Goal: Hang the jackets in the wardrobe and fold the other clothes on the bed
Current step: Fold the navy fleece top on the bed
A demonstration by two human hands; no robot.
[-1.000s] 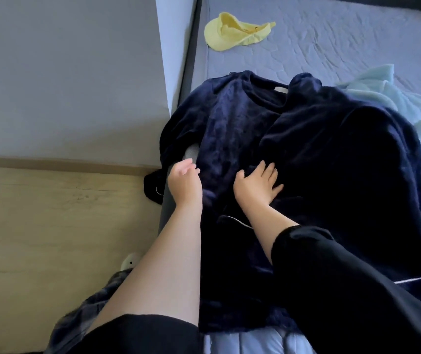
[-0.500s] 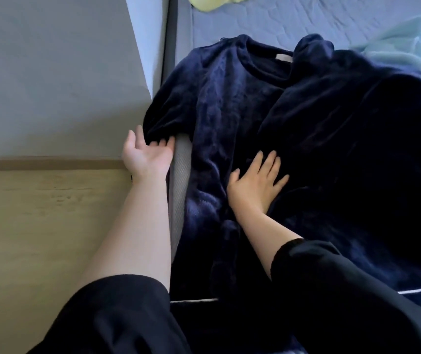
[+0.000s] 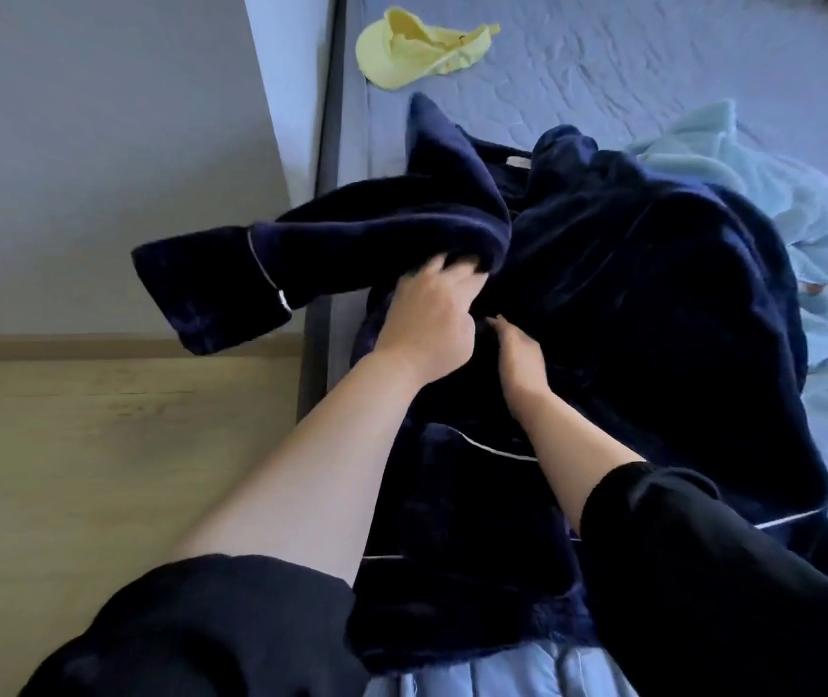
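A dark navy velvet top [image 3: 653,304] with thin white piping lies spread on the blue bed [image 3: 653,67]. My left hand [image 3: 427,319] grips its left sleeve [image 3: 301,254] and holds it lifted, the cuff hanging out past the bed's left edge. My right hand [image 3: 517,354] rests on the body of the top just right of my left hand, its fingertips pressed into the fabric and partly hidden in the folds.
A yellow garment [image 3: 417,52] lies near the bed's far left edge. Crumpled light blue clothing [image 3: 779,233] sits to the right of the navy top. A grey wall [image 3: 100,143] and a wood floor [image 3: 100,470] are on the left.
My left hand went from the bed's left edge to the sleeve, took hold of it and lifted it up over the top. My right hand stayed on the top's body.
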